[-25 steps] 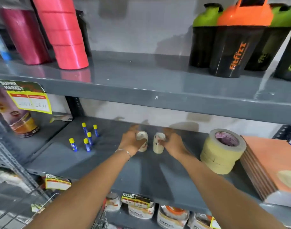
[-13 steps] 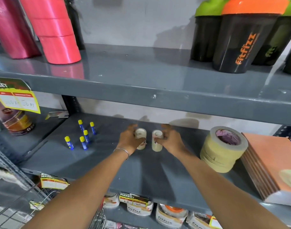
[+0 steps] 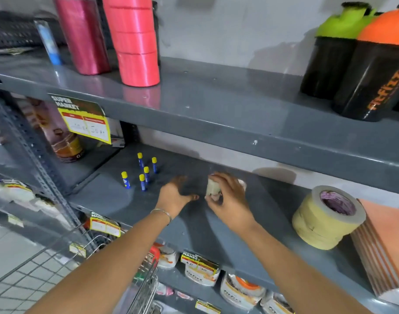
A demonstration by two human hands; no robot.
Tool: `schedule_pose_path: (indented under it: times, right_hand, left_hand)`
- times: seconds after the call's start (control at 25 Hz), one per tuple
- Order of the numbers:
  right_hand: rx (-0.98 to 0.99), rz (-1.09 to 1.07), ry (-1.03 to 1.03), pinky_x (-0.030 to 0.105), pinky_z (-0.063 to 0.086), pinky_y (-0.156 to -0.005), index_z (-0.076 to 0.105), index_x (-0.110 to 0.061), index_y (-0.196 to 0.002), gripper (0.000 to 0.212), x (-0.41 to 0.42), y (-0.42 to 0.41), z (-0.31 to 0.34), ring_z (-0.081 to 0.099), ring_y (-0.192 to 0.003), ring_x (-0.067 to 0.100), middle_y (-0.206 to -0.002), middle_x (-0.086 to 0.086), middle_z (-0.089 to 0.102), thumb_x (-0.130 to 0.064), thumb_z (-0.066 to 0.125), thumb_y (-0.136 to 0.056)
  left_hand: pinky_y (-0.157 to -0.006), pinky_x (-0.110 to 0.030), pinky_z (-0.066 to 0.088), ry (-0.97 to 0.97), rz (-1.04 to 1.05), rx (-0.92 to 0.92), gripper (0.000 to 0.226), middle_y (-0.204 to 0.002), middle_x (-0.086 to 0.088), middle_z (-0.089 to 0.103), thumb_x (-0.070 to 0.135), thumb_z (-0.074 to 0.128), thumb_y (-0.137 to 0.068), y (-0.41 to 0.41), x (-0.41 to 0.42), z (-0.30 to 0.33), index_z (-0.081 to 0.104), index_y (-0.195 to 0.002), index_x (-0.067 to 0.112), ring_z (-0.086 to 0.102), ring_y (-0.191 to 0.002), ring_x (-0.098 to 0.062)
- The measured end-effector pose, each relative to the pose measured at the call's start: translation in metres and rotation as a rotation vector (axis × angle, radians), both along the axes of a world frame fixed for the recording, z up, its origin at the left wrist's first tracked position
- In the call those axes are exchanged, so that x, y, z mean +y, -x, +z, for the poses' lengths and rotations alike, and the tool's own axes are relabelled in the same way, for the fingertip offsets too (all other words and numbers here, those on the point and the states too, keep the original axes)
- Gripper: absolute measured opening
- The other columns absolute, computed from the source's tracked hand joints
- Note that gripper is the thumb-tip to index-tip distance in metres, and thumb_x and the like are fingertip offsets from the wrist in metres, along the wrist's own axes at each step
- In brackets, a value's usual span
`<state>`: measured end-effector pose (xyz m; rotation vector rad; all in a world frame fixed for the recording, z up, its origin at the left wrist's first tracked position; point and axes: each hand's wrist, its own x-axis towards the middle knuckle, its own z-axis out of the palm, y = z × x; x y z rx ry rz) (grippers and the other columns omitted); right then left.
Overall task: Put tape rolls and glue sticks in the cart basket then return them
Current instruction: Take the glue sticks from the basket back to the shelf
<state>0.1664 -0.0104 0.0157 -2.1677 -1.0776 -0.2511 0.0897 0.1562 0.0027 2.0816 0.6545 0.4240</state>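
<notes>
On the middle grey shelf (image 3: 126,200), my right hand (image 3: 230,200) is shut on a small whitish tape roll (image 3: 211,188). A second small white roll (image 3: 242,183) peeks out behind its fingers. Just to the left, my left hand (image 3: 174,197) is open and holds nothing, its thumb pointing toward the roll. Several blue glue sticks with yellow caps (image 3: 144,175) stand upright further left on the same shelf. A stack of wide beige masking tape rolls (image 3: 318,225) sits at the right. The wire cart basket (image 3: 35,266) is at the lower left.
The upper shelf (image 3: 216,105) overhangs close above my hands, carrying red ribbon rolls (image 3: 135,41) and black shaker bottles (image 3: 364,75). Orange-covered books (image 3: 384,241) lie right of the masking tape. Packaged goods (image 3: 239,288) fill the shelf below.
The small roll that was in my left hand has left it, and that hand has opened and shifted left. My right hand has moved left with its roll. The view has swung left.
</notes>
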Motion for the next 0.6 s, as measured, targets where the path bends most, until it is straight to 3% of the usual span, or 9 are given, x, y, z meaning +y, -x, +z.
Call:
schedule_pose_path:
  times: [0.08,0.2,0.24,0.36,0.48,0.6]
  right_hand:
    - [0.010,0.187,0.056,0.037,0.039,-0.108,0.052,-0.021,-0.131,0.057,0.036,0.032,0.002,0.047,-0.127,0.018,-0.136,0.000,0.053,-0.026,0.073,-0.078]
    - [0.078,0.377,0.168,0.033,0.036,-0.108,0.052,-0.018,-0.133,0.064,0.093,0.081,-0.011,0.047,-0.125,0.020,-0.135,0.002,0.054,-0.021,0.075,-0.074]
    - [0.111,0.431,0.198,0.031,0.035,-0.106,0.054,-0.016,-0.131,0.063,0.113,0.095,-0.020,0.048,-0.123,0.021,-0.132,0.004,0.056,-0.018,0.076,-0.072]
    - [0.213,0.605,0.305,0.033,0.039,-0.103,0.058,-0.013,-0.126,0.060,0.173,0.147,-0.062,0.052,-0.119,0.025,-0.128,0.008,0.058,-0.015,0.076,-0.068]
    - [0.298,0.738,0.459,0.031,0.044,-0.096,0.060,-0.016,-0.122,0.055,0.222,0.198,-0.112,0.056,-0.114,0.022,-0.123,0.006,0.060,-0.019,0.078,-0.070]
    - [0.421,0.821,0.656,0.031,0.051,-0.086,0.066,-0.015,-0.113,0.042,0.264,0.246,-0.180,0.061,-0.106,0.023,-0.121,0.008,0.063,-0.011,0.074,-0.072]
  left_hand:
    - [-0.091,-0.019,0.046,0.048,0.100,-0.030,0.064,-0.112,-0.003,0.070,0.016,0.089,-0.063,0.046,0.027,-0.006,0.061,-0.120,0.010,0.065,-0.107,-0.017]
    - [-0.081,-0.006,0.046,0.052,0.250,0.012,0.057,-0.103,0.003,0.069,0.013,0.089,-0.063,0.121,0.065,-0.019,0.064,-0.115,0.012,0.065,-0.095,-0.013]
    - [-0.077,-0.007,0.048,0.046,0.305,0.048,0.051,-0.100,0.004,0.070,0.016,0.088,-0.064,0.148,0.077,-0.025,0.065,-0.110,0.015,0.066,-0.091,-0.012]
    - [-0.076,-0.030,0.057,0.078,0.540,0.153,0.041,-0.093,-0.001,0.074,0.024,0.089,-0.063,0.243,0.108,-0.064,0.068,-0.098,0.020,0.069,-0.084,-0.020]
    - [-0.079,-0.034,0.055,0.199,0.766,0.234,0.038,-0.093,-0.006,0.072,0.017,0.089,-0.062,0.327,0.117,-0.115,0.067,-0.094,0.016,0.065,-0.083,-0.021]
    - [-0.070,-0.025,0.045,0.337,0.905,0.369,0.031,-0.094,-0.010,0.072,0.010,0.084,-0.067,0.387,0.122,-0.175,0.068,-0.093,0.008,0.066,-0.081,-0.024]
